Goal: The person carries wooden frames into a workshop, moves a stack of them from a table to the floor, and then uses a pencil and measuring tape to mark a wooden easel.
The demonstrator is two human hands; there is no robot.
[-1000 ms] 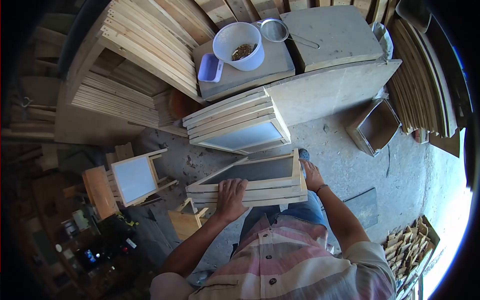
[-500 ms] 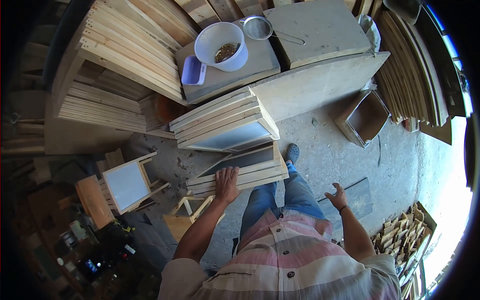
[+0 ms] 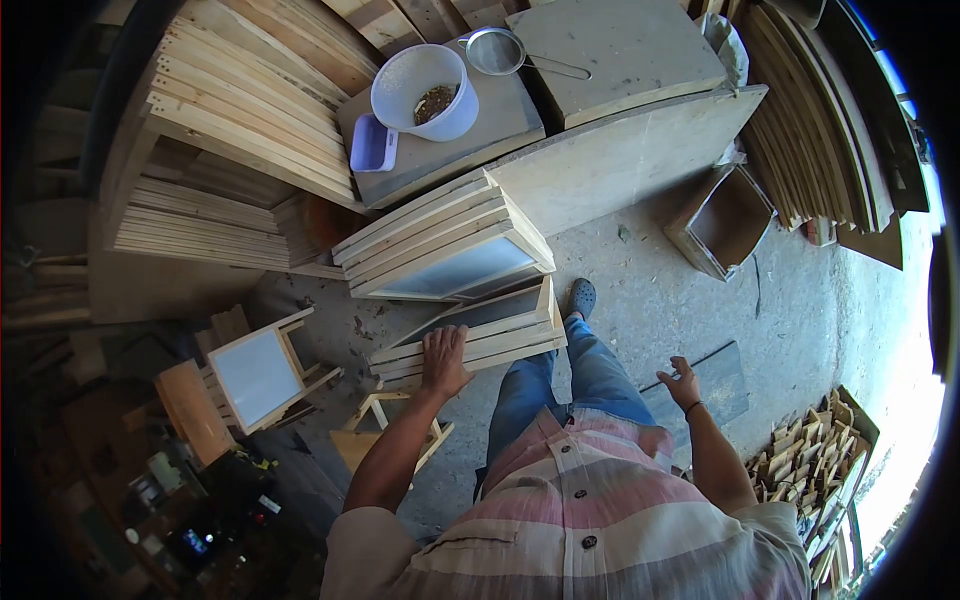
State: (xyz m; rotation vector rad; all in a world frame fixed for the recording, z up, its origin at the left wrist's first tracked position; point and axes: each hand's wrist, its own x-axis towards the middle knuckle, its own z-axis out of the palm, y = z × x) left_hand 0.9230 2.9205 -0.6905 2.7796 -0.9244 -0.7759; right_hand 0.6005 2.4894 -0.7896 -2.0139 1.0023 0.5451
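My left hand (image 3: 445, 358) grips the top edges of several wooden frames (image 3: 510, 340) that lean against my legs, its fingers curled over the wood. Just beyond them stands a second group of wooden frames (image 3: 430, 240); its nearest one has a pale panel (image 3: 460, 268). A gap separates the two groups, showing a dark panel face on the near one. Out to my right, my right hand (image 3: 680, 382) hangs in the air with its fingers apart, holding nothing. Below it on the floor lies a flat dark board (image 3: 715, 385).
A white bucket (image 3: 425, 95), a purple container (image 3: 373, 145) and a strainer (image 3: 496, 52) sit on a box ahead. A cardboard box (image 3: 725, 225) stands at right, wood scraps (image 3: 810, 450) nearer. Small wooden stools (image 3: 255, 375) are at left, stacked slats (image 3: 250, 100) behind.
The view has shifted slightly. My left hand stays on the near frames, which have tilted a little toward me or hardly moved. My right hand remains apart from everything.
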